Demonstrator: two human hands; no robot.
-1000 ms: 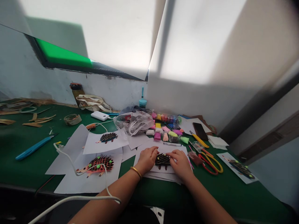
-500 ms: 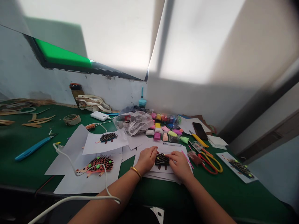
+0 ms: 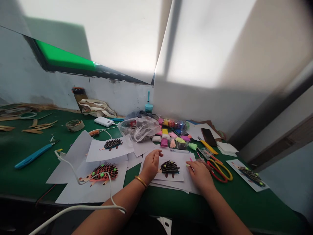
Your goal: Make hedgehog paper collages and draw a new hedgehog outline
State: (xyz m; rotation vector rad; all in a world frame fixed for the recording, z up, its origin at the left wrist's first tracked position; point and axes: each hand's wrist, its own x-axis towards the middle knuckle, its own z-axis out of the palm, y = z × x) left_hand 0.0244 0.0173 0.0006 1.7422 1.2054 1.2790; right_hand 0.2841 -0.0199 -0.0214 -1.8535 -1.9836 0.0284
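On a white sheet (image 3: 179,179) in front of me lies a hedgehog picture (image 3: 170,167) with dark spines, a blue edge and brown feet. Two small yellow-green dots sit among its spines. My left hand (image 3: 151,165) rests on its side at the picture's left, fingers stretched out and holding nothing. To the right of the picture, my right hand (image 3: 201,175) is low over the paper. Its fingertips are closed at a tiny pale yellow-green bit of clay (image 3: 187,165). A pink stick (image 3: 191,159) lies just beyond those fingertips.
Several clay packets (image 3: 164,143) lie behind the sheet, beside a plastic bag (image 3: 140,129). Scissors (image 3: 221,171), a yellow cutter (image 3: 208,146) and a phone (image 3: 208,137) are at right. Another hedgehog sheet (image 3: 80,192) lies left, crossed by a white cable (image 3: 111,187).
My right hand has moved off the hedgehog to the right, down to the small clay bit. My left hand has drawn back slightly to the left, uncovering the hedgehog's head.
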